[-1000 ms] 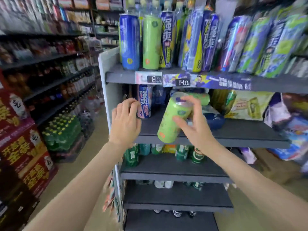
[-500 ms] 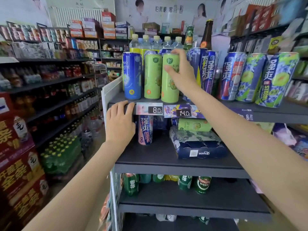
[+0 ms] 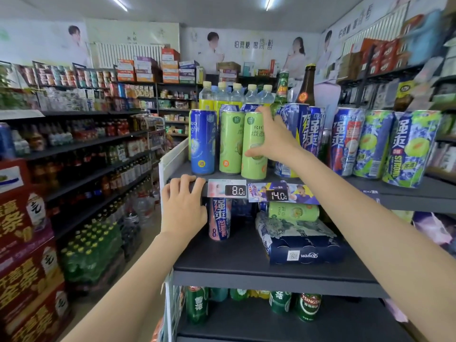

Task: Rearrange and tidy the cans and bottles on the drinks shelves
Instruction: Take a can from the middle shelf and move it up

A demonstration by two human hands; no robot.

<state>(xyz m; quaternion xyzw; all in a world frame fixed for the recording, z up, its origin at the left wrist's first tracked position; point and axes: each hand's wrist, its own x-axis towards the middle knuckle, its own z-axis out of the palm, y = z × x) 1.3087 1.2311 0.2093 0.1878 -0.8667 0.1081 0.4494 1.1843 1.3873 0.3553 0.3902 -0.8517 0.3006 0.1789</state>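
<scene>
In the head view, the person's right hand was wrapped round a tall green can standing upright at the front of the top shelf, its fingers curled over the can's far side near the rim and the thumb pressed against the label lower down. Just left of those fingers stood a second green can, touching or nearly touching the held one, and left again a blue can; to the right of the fingers rose a taller blue and yellow can. The left hand held the front lip of the same shelf, its fingers hooked over the edge beside the price tag reading 8.0, apparently as a brace. Below those fingers, on the next shelf down, a pink and blue can stood upright, and another green can lay on its side on a wrapped blue multipack. The step in hand looked like seating the held can in line with its green neighbour. The next move would probably call for letting go without tipping it, then reaching down for the can lying on the multipack, which seems to belong in the same row.
</scene>
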